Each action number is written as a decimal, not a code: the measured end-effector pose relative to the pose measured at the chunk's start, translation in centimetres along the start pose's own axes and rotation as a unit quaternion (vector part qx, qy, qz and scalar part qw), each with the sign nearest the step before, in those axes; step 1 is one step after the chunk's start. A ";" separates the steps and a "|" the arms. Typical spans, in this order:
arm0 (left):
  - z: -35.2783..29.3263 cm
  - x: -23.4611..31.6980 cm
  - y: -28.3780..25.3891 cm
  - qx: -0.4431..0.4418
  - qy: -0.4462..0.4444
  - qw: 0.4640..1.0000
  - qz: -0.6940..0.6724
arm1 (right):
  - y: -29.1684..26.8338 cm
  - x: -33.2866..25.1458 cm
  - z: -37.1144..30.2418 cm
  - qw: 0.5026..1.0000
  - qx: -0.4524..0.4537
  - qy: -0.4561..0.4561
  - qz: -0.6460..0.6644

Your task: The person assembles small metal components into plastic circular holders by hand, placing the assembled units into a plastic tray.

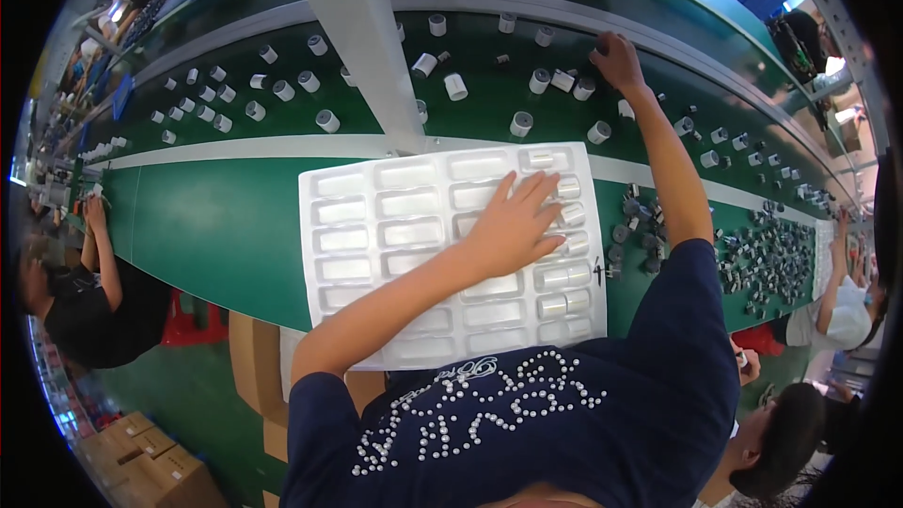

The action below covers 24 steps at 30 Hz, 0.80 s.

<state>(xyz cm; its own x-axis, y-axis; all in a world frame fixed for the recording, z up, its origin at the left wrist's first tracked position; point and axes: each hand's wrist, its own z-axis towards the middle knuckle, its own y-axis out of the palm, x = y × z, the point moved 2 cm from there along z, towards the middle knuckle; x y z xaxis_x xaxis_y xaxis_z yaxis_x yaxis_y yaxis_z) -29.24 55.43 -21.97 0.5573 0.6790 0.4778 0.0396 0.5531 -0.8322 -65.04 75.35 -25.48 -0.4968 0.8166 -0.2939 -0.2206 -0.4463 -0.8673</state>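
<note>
A white plastic tray (343, 185) with rows of oblong pockets lies before me on the green table. Silver-white cylinders (564, 278) lie in its rightmost column, while the other pockets I can see hold none. My left hand (508, 230) rests over that column with fingers spread, its fingertips beside the upper cylinders. Stretched far out to the right, my right hand (618, 63) is over the green conveyor belt, its fingers curled inward. What those fingers hold, if anything, is hidden. Below it stands a white cylinder with a dark end (583, 88), with others close by.
More cylinders (284, 89) are scattered along the belt. A grey post (353, 33) rises beyond the tray. Dark small parts (640, 221) and a larger pile (767, 259) lie to the right. Co-workers sit on both sides; cardboard boxes (150, 461) stand on the floor.
</note>
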 end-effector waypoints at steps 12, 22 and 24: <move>-1.2 3.4 1.1 0.013 -0.137 0.983 0.121 | 4.3 -23.6 2.7 0.903 -0.166 -0.346 0.195; -2.1 3.9 -0.1 -0.042 -0.042 0.998 0.002 | 6.7 -23.1 2.7 0.874 -0.191 -0.165 0.415; -3.0 3.1 -1.5 0.038 -0.150 0.965 -0.210 | 4.9 -22.8 1.4 0.855 -0.169 -0.093 0.482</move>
<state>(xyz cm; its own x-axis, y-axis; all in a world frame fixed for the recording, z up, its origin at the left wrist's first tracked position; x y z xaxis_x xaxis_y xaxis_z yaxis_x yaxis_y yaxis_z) -25.10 55.29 -20.07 0.2394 0.4910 0.8376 0.1422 0.8357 -0.5305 -55.95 54.09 -22.49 -0.4430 0.0432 -0.8955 0.6063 -0.7214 -0.3347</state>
